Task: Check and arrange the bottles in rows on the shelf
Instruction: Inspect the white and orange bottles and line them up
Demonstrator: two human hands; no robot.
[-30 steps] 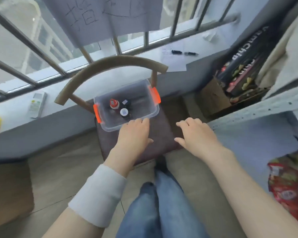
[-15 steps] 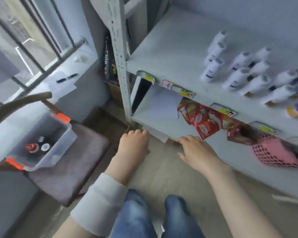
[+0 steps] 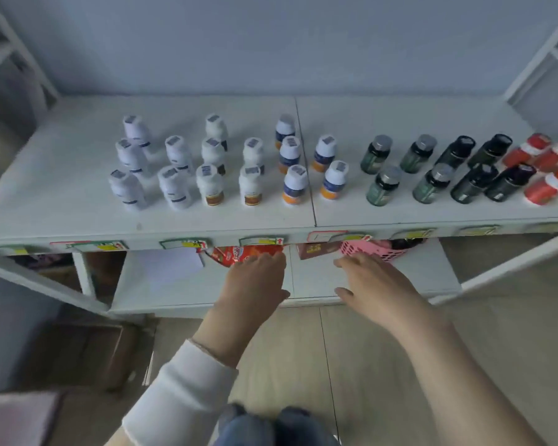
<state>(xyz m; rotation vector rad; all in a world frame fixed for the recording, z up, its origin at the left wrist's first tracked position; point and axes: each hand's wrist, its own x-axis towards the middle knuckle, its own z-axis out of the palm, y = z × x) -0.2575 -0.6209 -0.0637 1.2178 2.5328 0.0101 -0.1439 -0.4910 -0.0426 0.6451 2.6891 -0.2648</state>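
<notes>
Both hands, left hand and right hand, apart, fingers relaxed, empty, below the shelf of bottles.

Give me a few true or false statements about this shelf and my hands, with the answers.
1. The left hand and right hand both hold nothing. True.
2. The red plastic bottles stand at the left end of the white upper shelf. False: they stand at its right end; white plastic bottles fill the left.
3. A pink mesh basket sits on the lower shelf. True.
4. The red snack packet lies among the bottles. False: it lies on the lower shelf.
</notes>
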